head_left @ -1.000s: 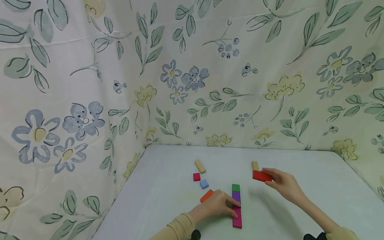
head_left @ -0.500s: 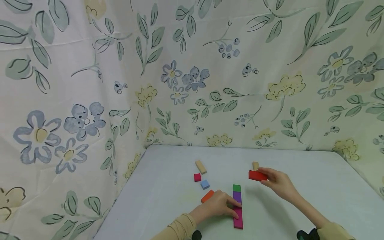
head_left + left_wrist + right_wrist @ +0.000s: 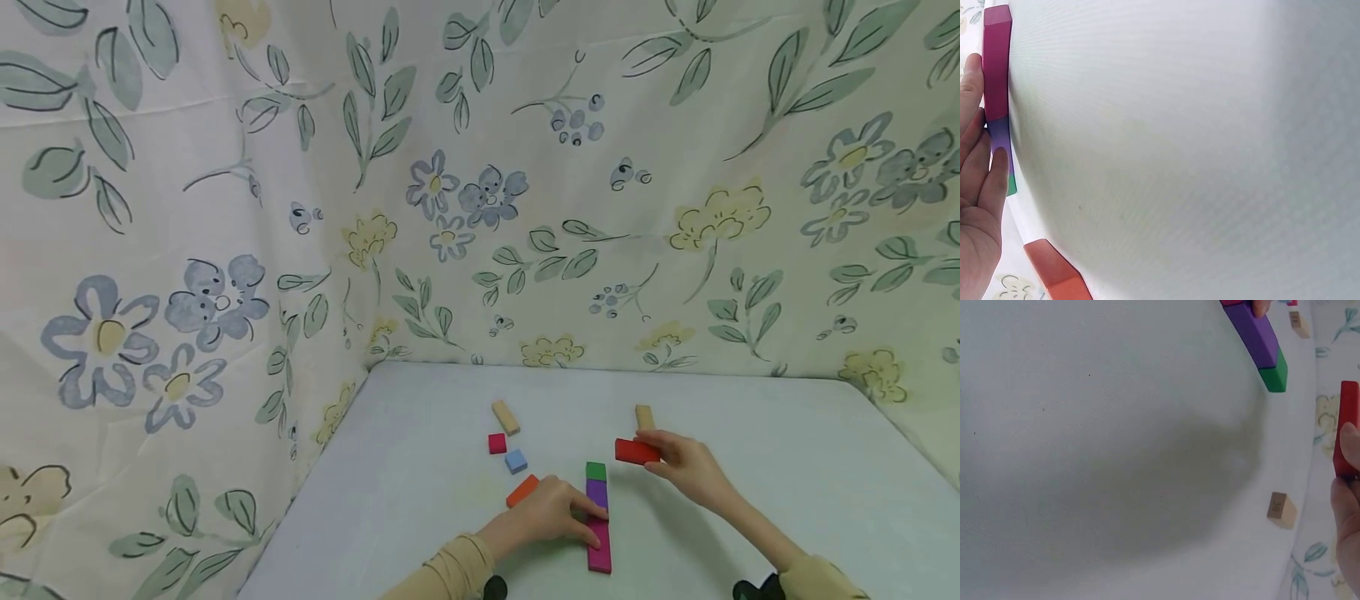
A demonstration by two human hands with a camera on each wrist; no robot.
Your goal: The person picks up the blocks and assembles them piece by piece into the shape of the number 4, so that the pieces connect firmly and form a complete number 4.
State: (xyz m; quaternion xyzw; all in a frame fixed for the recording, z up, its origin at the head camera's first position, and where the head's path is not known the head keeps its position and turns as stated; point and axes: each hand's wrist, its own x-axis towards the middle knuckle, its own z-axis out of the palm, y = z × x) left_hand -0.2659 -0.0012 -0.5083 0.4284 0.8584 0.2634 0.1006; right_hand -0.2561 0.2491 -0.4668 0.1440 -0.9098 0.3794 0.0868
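Note:
A straight row of blocks lies on the table: a magenta block (image 3: pixel 598 558) nearest, a purple block (image 3: pixel 596 492) in the middle, a green block (image 3: pixel 596 471) at the far end. My left hand (image 3: pixel 551 510) rests on this row from the left, thumb at the magenta block and fingers at the purple one. My right hand (image 3: pixel 690 468) pinches a long red block (image 3: pixel 633 451) between thumb and fingers, held above the table, right of the green end. In the right wrist view the red block (image 3: pixel 1347 425) shows on edge.
Left of the row lie an orange block (image 3: pixel 522 490), a blue block (image 3: pixel 515 461), a small red cube (image 3: pixel 497 443) and a wooden block (image 3: pixel 506 417). Another wooden block (image 3: pixel 644 417) stands behind the right hand. Floral cloth (image 3: pixel 570 275) hangs behind the white table (image 3: pixel 420 467).
My right hand has moved left and slightly nearer with the red block, toward the row's green end. The left hand stays at the row. The head view has shifted slightly.

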